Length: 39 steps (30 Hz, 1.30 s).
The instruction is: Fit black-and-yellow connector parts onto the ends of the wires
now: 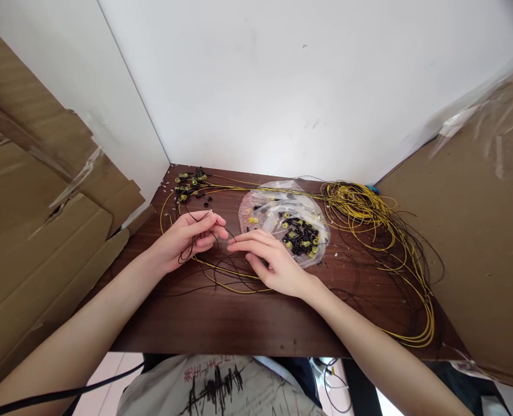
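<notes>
My left hand (193,237) is closed, its thumb and fingers pinching a thin black wire (188,249) that loops below the palm. Just to the right, above the table, my right hand (271,260) has its fingers stretched out, with the fingertips close to the wire's free stretch. Whether they touch it I cannot tell. Beyond the right hand lies a clear plastic bag (321,216) holding many small black and yellow connectors (302,237). Under the hands, loose yellow wires (234,287) and black wires cross the brown table.
Wires fitted with black and yellow ends (189,185) lie at the back left. A large tangled coil of yellow and black wire (356,202) sits at the back right. Cardboard walls (468,231) flank the brown table (187,329), and a white panel (256,86) stands behind it.
</notes>
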### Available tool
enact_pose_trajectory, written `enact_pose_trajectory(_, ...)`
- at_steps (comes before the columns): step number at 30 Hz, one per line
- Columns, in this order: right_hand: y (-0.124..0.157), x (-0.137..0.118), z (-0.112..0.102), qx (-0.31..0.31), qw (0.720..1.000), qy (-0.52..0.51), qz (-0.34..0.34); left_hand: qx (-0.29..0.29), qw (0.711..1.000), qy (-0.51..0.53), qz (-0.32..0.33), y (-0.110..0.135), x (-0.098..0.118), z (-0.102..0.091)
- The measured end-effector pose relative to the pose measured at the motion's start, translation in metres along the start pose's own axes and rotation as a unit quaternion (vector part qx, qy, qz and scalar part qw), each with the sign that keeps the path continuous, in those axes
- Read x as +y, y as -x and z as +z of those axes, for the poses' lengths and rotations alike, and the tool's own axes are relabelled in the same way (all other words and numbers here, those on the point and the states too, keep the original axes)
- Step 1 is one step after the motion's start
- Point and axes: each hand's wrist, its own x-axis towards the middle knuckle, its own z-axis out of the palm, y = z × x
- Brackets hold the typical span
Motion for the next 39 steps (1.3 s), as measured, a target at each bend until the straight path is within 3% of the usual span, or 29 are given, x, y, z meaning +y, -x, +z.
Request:
enact_pose_trajectory(4, 0.0, 0.0, -0.004, 0.017, 0.985, -0.161, 0.067, -0.019, 0.999, -0.036, -0.003, 0.0, -0.001, 0.001)
enact_pose_trajectory(10, -0.001, 0.006, -0.01, 0.11, 0.887, -0.404, 0.193, -0.044, 0.993, -0.107, -0.004, 0.001, -0.002, 0.004)
enact_pose_trajectory(13, -0.004, 0.007, -0.01, 0.165, 0.849, -0.449, 0.224, -0.065, 0.987, -0.148, 0.001, 0.002, -0.002, 0.004)
enact_pose_trajectory(18, -0.008, 0.009, -0.012, 0.235, 0.813, -0.486, 0.219, -0.084, 0.977, -0.197, 0.001, 0.004, 0.0, 0.005)
enact_pose_trajectory(26, -0.009, 0.019, -0.029, 0.345, 0.759, -0.499, 0.236, -0.027, 0.975, -0.216, 0.046, 0.003, 0.001, 0.005)
enact_pose_trajectory(28, -0.008, 0.02, -0.034, 0.375, 0.758, -0.476, 0.242, -0.006, 0.974, -0.218, 0.057, 0.003, 0.001, 0.004)
enact_pose_trajectory(31, -0.008, 0.02, -0.038, 0.391, 0.787, -0.41, 0.244, 0.008, 0.969, -0.237, 0.069, 0.003, 0.001, 0.005)
enact_pose_trajectory(34, -0.006, 0.018, -0.037, 0.338, 0.826, -0.363, 0.268, 0.016, 0.957, -0.277, 0.09, 0.004, 0.001, 0.006)
enact_pose_trajectory(39, -0.006, 0.017, -0.023, 0.23, 0.849, -0.356, 0.316, 0.055, 0.928, -0.329, 0.164, 0.004, -0.002, 0.011)
